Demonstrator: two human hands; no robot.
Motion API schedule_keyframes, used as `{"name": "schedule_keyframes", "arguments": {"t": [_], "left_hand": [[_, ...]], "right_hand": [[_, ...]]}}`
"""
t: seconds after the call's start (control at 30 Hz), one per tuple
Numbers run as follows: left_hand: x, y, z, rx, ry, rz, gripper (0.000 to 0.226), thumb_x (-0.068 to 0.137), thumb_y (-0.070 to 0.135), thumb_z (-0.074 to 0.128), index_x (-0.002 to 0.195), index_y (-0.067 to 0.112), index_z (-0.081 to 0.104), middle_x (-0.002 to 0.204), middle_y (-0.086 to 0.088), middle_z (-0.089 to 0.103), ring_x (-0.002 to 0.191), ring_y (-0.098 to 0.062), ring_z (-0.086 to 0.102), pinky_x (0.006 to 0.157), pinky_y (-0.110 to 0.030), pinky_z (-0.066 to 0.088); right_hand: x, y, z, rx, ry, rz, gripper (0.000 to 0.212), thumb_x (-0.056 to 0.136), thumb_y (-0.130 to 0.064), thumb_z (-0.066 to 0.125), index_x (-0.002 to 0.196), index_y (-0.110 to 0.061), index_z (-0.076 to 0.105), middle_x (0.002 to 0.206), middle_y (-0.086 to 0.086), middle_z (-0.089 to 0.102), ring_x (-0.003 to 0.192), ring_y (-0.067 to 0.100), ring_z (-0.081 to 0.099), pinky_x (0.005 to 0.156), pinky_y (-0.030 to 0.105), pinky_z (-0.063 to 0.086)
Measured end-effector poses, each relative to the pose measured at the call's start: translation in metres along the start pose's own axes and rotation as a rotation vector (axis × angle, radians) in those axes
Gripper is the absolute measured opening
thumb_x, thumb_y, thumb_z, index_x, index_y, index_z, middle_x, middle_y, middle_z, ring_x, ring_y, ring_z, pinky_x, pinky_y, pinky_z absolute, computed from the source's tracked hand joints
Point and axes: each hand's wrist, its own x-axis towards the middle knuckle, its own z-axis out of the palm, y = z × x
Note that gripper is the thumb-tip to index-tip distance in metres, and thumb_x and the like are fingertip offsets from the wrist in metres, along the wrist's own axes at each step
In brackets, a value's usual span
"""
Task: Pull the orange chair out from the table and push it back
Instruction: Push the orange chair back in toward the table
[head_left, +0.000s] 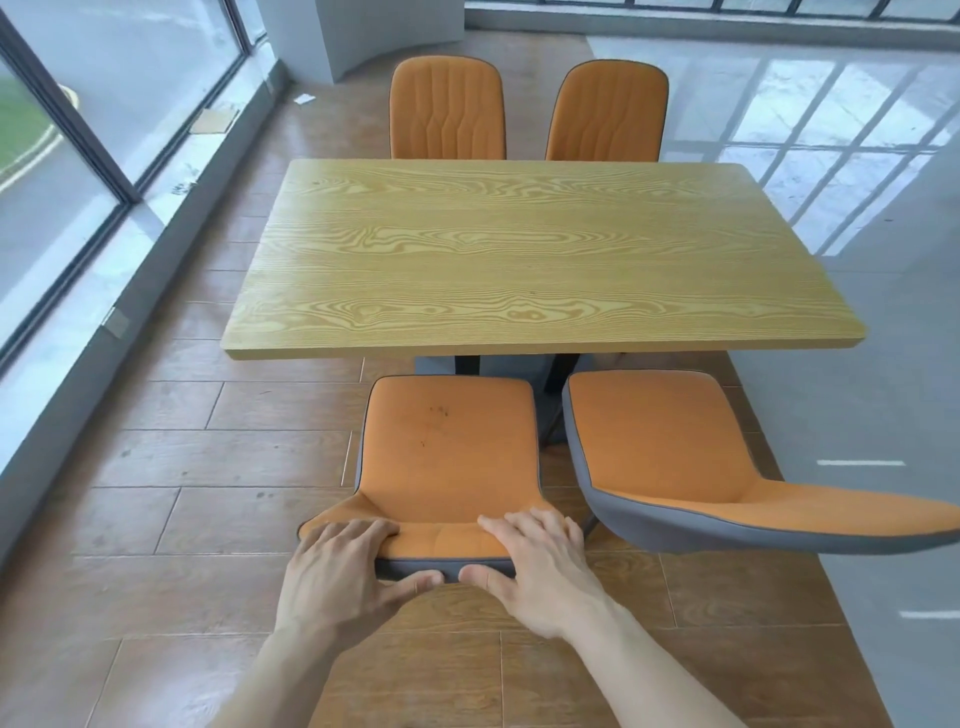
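no brand, label or writing can be read anywhere. both hands clasp the top edge of the orange chair (448, 457) backrest: the left hand (343, 571) lays its fingers over the orange front with the thumb pressed on the grey back, and the right hand (535, 566) does the same beside it, thumbs nearly meeting. the chair stands on the wooden floor (208, 467) with its seat just clear of the near edge of the wooden table (519, 249), beside a second orange chair (670, 457) on the right. two more orange chairs (524, 111) sit at the far side.
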Motion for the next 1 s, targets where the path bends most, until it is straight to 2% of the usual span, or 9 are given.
{"name": "schedule_keyframes", "arguments": {"t": [0.13,0.3,0.4,0.57,0.77,1.0], "left_hand": [[-0.009,0.001,0.003,-0.023,-0.002,-0.008,0.086,0.061,0.105,0.033,0.11,0.041,0.064,0.1,0.022,0.065,0.103,-0.012,0.058,0.093,-0.034,0.043],[0.01,-0.005,-0.005,0.016,-0.022,0.009,0.088,0.061,0.106,0.028,0.111,0.043,0.064,0.106,0.023,0.066,0.11,-0.01,0.056,0.095,-0.032,0.042],[0.01,-0.013,-0.006,0.012,0.034,0.027,0.086,0.062,0.104,0.032,0.107,0.041,0.067,0.098,0.02,0.068,0.099,-0.012,0.06,0.09,-0.034,0.046],[0.019,-0.029,-0.01,0.031,0.055,0.043,0.083,0.063,0.104,0.034,0.101,0.039,0.069,0.093,0.018,0.069,0.094,-0.014,0.063,0.084,-0.035,0.049],[0.014,-0.023,-0.006,0.023,0.085,0.054,0.08,0.064,0.102,0.037,0.086,0.032,0.069,0.085,0.014,0.07,0.084,-0.017,0.065,0.079,-0.038,0.05],[0.01,-0.015,0.005,-0.015,0.058,0.034,0.08,0.064,0.102,0.04,0.092,0.033,0.069,0.094,0.014,0.071,0.091,-0.021,0.063,0.088,-0.041,0.045]], "right_hand": [[-0.004,0.004,0.01,-0.026,0.023,-0.018,0.119,0.062,-0.101,-0.009,0.159,-0.041,0.025,0.162,-0.005,0.035,0.15,0.026,0.017,0.122,0.054,0.008],[0.011,-0.001,0.0,0.001,0.022,-0.016,0.109,0.067,-0.097,0.002,0.157,-0.042,0.028,0.161,-0.004,0.036,0.149,0.023,0.019,0.12,0.054,0.011],[0.016,-0.006,0.005,-0.003,0.041,-0.018,0.107,0.069,-0.098,0.002,0.156,-0.042,0.03,0.159,-0.006,0.039,0.148,0.02,0.021,0.119,0.054,0.013],[0.026,-0.018,0.006,0.011,0.053,-0.024,0.097,0.077,-0.094,0.011,0.156,-0.042,0.031,0.157,-0.008,0.04,0.147,0.017,0.021,0.117,0.053,0.013],[0.021,-0.013,0.004,0.026,0.037,-0.021,0.11,0.068,-0.102,0.0,0.156,-0.043,0.03,0.159,-0.01,0.038,0.149,0.015,0.018,0.119,0.053,0.014],[0.011,-0.006,-0.004,0.054,0.007,0.0,0.096,0.075,-0.093,0.017,0.156,-0.044,0.03,0.159,-0.01,0.037,0.149,0.014,0.015,0.121,0.049,0.01]]}}
